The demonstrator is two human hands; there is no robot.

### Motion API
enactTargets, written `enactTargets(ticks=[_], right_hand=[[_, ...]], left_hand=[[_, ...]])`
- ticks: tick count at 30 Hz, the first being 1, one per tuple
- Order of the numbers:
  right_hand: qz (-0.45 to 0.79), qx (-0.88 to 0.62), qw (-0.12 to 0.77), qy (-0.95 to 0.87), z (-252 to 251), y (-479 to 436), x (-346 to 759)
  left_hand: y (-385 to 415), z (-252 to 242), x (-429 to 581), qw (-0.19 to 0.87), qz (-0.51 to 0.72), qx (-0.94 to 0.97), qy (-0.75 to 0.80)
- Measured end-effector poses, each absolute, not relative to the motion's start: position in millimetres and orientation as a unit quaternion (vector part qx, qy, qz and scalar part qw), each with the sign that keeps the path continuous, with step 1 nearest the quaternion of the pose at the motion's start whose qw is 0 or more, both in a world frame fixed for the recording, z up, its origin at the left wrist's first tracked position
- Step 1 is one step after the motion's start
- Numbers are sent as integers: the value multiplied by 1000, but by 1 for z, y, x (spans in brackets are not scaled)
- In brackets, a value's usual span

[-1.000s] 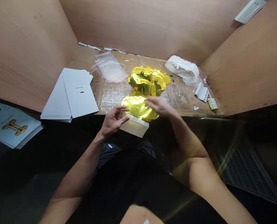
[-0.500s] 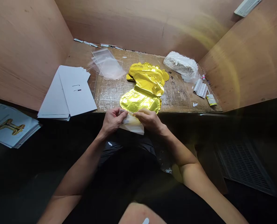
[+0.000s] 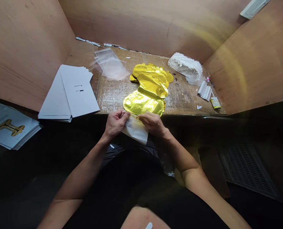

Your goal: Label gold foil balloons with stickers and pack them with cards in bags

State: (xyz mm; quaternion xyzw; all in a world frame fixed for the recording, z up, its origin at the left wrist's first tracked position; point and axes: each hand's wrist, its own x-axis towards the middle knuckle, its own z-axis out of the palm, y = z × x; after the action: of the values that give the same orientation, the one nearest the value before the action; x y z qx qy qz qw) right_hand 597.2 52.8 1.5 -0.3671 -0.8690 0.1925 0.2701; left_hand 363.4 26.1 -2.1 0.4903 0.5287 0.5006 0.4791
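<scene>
A small plastic bag [image 3: 137, 131] with something pale inside hangs between my hands at the table's front edge. My left hand [image 3: 115, 123] pinches its upper left corner between thumb and fingers. At the bag's upper right edge, my right hand [image 3: 152, 123] is closed on it too, fingertips pressed together. Small red printing shows on the bag near the right fingertips; the contents are hard to make out. Just beyond my hands lies a shiny gold foil balloon [image 3: 142, 102], flat. Several more flat foil balloons [image 3: 152, 79] are piled behind it.
Clear plastic bags [image 3: 111, 65] lie at the back left, beside white paper sheets [image 3: 78, 95]. A wrapped white bundle [image 3: 185, 66], a folded printed paper [image 3: 204, 91] and a small yellow-white container [image 3: 215, 102] are at right. Printed leaflets [image 3: 10, 125] sit lower left. Wooden panels [image 3: 122, 22] enclose the table.
The plastic bag now hangs lower and shows more of its length below my hands. Both hands stay in nearly the same place, still gripping its top edge.
</scene>
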Motion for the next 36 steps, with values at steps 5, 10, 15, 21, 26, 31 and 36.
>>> enactTargets(ticks=[5, 10, 15, 21, 26, 31, 36], right_hand=[[87, -337, 224, -910, -3, 50, 601], [-51, -261, 311, -913, -10, 52, 596], [-83, -235, 305, -919, -23, 55, 595], [78, -294, 379, -874, -14, 49, 592], [275, -513, 312, -751, 5, 76, 583], [123, -638, 52, -759, 8, 97, 579], [42, -617, 66, -783, 7, 97, 601]], left_hand=[[25, -3, 364, 466, 499, 496, 537], [25, -15, 365, 467, 485, 488, 556], [23, -28, 367, 481, 482, 466, 565], [24, -33, 359, 434, 468, 499, 586], [37, -44, 350, 238, 393, 749, 477], [47, -59, 354, 169, 283, 834, 442], [47, -60, 354, 147, 283, 838, 443]])
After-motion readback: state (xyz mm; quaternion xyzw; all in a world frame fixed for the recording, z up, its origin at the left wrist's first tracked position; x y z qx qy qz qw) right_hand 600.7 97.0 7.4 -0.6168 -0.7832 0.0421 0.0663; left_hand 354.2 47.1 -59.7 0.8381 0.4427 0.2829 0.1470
